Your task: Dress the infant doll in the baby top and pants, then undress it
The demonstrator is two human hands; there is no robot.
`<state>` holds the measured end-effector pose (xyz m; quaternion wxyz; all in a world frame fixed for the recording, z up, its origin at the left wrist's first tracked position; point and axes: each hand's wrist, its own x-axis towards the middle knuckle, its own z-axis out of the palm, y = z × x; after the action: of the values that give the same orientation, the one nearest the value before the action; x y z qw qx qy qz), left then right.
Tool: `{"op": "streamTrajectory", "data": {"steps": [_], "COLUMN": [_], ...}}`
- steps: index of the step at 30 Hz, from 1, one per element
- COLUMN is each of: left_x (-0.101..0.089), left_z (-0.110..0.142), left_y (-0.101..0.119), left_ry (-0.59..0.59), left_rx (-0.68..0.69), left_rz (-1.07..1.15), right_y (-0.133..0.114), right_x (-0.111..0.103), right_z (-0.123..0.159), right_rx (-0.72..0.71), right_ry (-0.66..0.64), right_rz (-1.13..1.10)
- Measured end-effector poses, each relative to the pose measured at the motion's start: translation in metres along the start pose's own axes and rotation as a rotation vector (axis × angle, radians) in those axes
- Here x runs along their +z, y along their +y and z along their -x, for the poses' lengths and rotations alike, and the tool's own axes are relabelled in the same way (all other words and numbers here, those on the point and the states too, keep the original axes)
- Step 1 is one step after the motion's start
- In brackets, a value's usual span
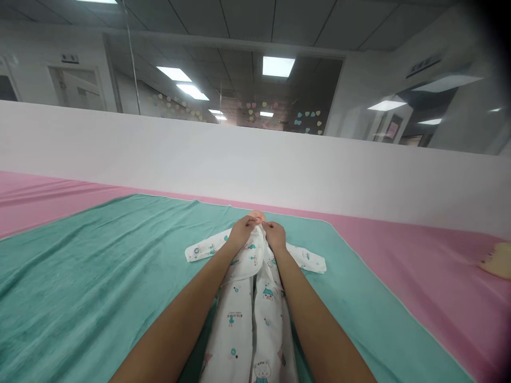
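Note:
A doll's head (256, 215) shows in part at the far end of a white long-sleeved baby outfit (243, 263) with small teal and pink prints. Both sleeves stretch out sideways, flat on the green blanket. At the neckline, my left hand (241, 232) has its fingers closed on the collar's left side. Opposite it, my right hand (275, 234) pinches the right side of the collar, close to the doll's chin. One front panel with a rounded hem lies over the chest. Below it the printed cloth runs toward me, split by a dark gap between my forearms.
Beneath the outfit, a wrinkled green blanket (99, 276) covers a pink sheet (423, 255). A low white wall (255, 165) with glass above it stands behind. At the right edge lies a yellowish object (497, 260), partly cut off.

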<state>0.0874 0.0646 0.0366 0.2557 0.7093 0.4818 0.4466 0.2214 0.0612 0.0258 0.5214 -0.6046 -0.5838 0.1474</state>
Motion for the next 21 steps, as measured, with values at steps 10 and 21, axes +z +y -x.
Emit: {"op": "streamTrajectory", "data": {"steps": [10, 21], "left_x": [0.001, 0.002], "left_z": [-0.002, -0.005], "left_y": [0.001, 0.002], "left_ry": [0.133, 0.127], "left_rx": [-0.062, -0.135], "left_rz": [-0.020, -0.137], "right_y": [0.002, 0.000], "right_x": [0.000, -0.001], "right_z": [0.002, 0.002], "right_rx": [-0.010, -0.018], "right_ry": [-0.014, -0.096], "right_rz": [-0.143, -0.173]}}
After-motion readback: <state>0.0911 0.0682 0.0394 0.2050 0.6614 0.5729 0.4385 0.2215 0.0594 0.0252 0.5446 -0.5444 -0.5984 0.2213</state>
